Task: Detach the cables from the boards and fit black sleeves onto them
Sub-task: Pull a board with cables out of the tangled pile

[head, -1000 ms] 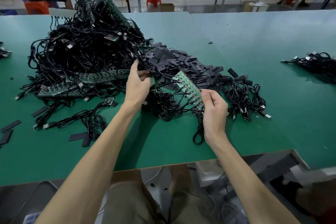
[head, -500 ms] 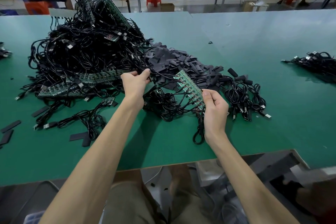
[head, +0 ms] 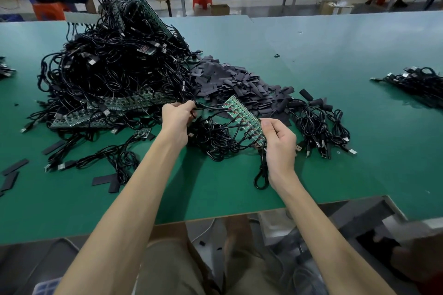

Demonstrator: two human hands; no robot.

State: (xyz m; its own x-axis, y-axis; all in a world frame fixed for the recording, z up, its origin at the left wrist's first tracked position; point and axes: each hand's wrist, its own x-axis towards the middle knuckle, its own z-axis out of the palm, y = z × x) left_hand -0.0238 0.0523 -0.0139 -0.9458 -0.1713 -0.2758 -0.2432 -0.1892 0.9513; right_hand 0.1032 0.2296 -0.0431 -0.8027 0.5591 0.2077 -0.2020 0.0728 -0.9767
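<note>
Pulling left hand (head: 176, 117) back from the sleeve pile (head: 239, 86) since a second ago, now pinching one cable (head: 208, 106) running to the board (head: 242, 117). Clamping right hand (head: 279, 141) on the board's near end, just right of centre. Judging progress as early: seeing most leads on this board still attached, leaving the heap of cables and boards (head: 115, 67) at upper left waiting, counting few seemingly sleeved cables (head: 318, 122) right of centre.

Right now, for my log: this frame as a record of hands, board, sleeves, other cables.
right hand: grips the green board at its near end
left hand: pinches one black cable running to the board's far end
board: raised off the table, tilted, many cables attached
sleeves: loose pile behind the board
cable heap: far left, more boards in it
</note>
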